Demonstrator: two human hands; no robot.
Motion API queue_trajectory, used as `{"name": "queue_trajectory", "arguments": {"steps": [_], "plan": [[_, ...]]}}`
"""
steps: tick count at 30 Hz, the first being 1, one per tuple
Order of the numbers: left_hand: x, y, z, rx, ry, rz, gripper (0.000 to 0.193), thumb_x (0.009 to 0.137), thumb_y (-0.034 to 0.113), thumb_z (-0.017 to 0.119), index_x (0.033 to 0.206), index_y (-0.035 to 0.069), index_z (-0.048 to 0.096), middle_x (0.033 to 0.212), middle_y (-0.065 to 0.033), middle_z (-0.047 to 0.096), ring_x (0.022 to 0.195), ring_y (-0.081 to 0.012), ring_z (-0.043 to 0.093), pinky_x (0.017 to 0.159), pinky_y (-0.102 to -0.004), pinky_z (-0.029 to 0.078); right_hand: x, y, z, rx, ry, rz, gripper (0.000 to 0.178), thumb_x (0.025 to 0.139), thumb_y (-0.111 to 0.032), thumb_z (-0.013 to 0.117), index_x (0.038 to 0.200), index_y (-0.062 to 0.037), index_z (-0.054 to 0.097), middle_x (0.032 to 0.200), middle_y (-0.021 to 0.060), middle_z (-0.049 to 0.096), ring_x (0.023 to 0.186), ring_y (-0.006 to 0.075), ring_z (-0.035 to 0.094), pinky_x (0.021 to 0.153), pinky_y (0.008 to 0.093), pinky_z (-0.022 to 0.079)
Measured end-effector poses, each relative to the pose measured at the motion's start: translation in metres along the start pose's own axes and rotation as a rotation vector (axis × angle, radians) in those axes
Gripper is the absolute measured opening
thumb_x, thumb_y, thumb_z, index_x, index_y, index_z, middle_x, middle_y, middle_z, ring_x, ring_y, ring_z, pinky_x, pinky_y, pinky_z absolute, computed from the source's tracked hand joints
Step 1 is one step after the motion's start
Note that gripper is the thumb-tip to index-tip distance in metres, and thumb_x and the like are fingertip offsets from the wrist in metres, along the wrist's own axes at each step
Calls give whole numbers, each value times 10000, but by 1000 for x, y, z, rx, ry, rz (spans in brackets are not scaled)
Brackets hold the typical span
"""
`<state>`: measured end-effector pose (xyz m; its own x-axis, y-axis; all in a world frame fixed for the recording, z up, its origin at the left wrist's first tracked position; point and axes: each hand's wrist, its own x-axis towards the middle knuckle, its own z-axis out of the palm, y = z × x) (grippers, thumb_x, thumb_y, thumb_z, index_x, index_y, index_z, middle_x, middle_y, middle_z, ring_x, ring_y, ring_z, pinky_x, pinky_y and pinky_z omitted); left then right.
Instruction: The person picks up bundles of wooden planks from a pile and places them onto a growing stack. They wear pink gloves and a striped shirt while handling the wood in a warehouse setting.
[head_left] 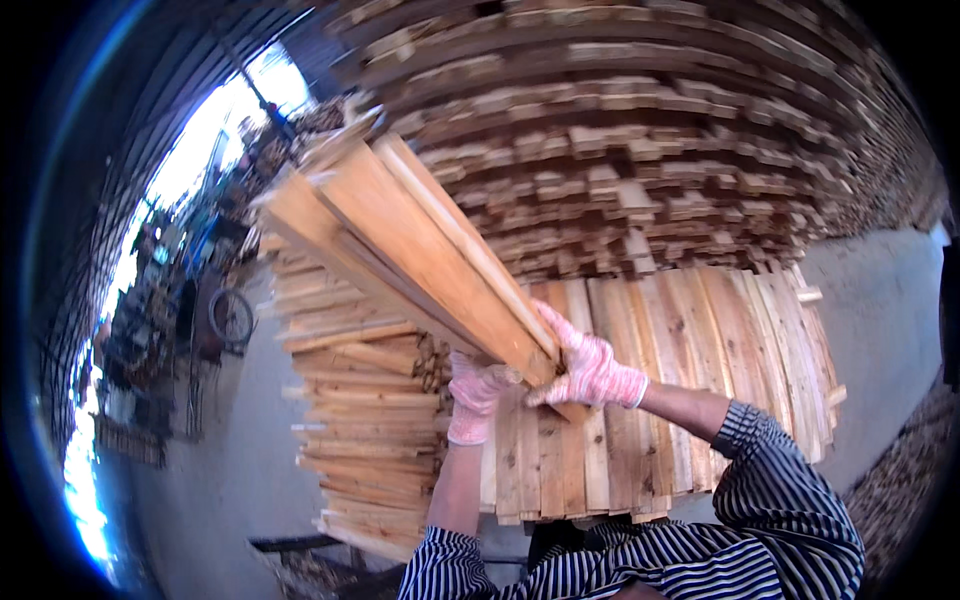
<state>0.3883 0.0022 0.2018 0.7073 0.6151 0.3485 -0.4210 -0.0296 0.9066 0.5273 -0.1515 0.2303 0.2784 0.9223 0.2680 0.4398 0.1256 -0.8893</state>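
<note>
Several long wooden boards point(430, 255) are held together as a bundle, tilted up and away toward the far left. My left hand point(476, 392), in a pink and white knit glove, grips the bundle's near end from its left side; part of its fingers is hidden behind the wood. On the right side of that end, my right hand point(590, 368) in a matching glove is wrapped round the boards, thumb in front. Below both hands lies a layer of flat boards point(690, 350), set side by side on a stack.
To the left stands a pile of stacked boards point(365, 450), ends outward. A tall wall of stacked lumber point(600, 130) fills the back. Grey concrete floor point(230, 440) shows at the left, where a wheel point(230, 318) stands among clutter. Wood scraps lie at the lower right.
</note>
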Motion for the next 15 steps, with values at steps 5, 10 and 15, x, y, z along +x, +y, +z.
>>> {"name": "queue_trajectory", "arguments": {"steps": [5,10,15], "plan": [[24,-5,73,-120,-14,-104,979,694,183,946,1481,66,377,1338,-93,561,1199,-224,579,1031,-389,509,-37,30,-29,172,153,31,1312,678,-362,941,1609,-11,85,1580,239,338,1463,340,371,1208,382,317],[15,-4,157,-315,-11,-451,770,869,276,793,1471,10,393,1362,-119,556,1234,-260,572,1071,-401,492,-110,6,-107,6,212,81,1046,921,-638,610,1604,1,142,1537,287,391,1419,380,428,1175,412,346],[-47,-58,254,-487,-60,-684,864,903,553,696,1499,10,386,1440,-168,506,1327,-326,500,1149,-477,415,-212,14,-148,-66,239,350,830,1003,-579,508,1597,-62,248,1489,265,468,1360,401,487,1129,424,397]]}}
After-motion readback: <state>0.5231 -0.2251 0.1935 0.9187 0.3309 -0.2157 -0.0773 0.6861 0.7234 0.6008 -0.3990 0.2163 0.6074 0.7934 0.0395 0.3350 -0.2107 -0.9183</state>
